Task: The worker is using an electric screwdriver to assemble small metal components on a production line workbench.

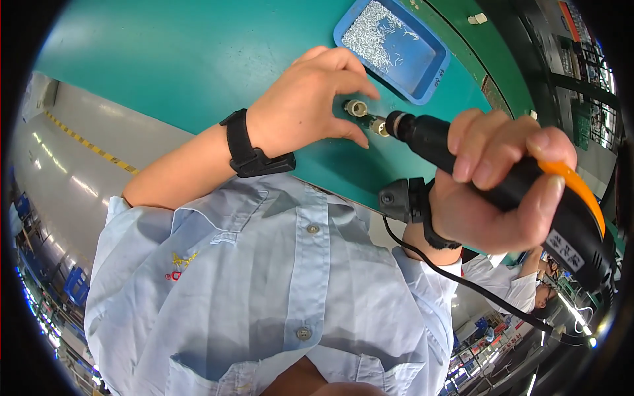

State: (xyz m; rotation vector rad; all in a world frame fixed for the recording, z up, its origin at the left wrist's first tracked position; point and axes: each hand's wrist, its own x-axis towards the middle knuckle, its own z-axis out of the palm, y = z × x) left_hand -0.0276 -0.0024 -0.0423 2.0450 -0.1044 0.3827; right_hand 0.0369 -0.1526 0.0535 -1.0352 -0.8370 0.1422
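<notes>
My right hand [502, 165] is wrapped round a black and orange electric screwdriver [432, 138]. The tool's tip reaches a small part [367, 119] on the green tabletop, which has two pale metal round fittings and looks dark green between them. My left hand [314, 99] curves round that part, thumb and fingers spread on either side of it. No clear grip by the left fingers shows. Just beyond the part stands a blue tray [422, 91] with many small silver screws [373, 36] heaped toward its far left side.
The green table [172, 59] stretches off to the left. A small pale fitting [477, 19] lies past the tray, near a rail. A black cable [475, 287] hangs below my right arm. Another person [505, 284] is at lower right; a yellow-black floor stripe [89, 144] runs at left.
</notes>
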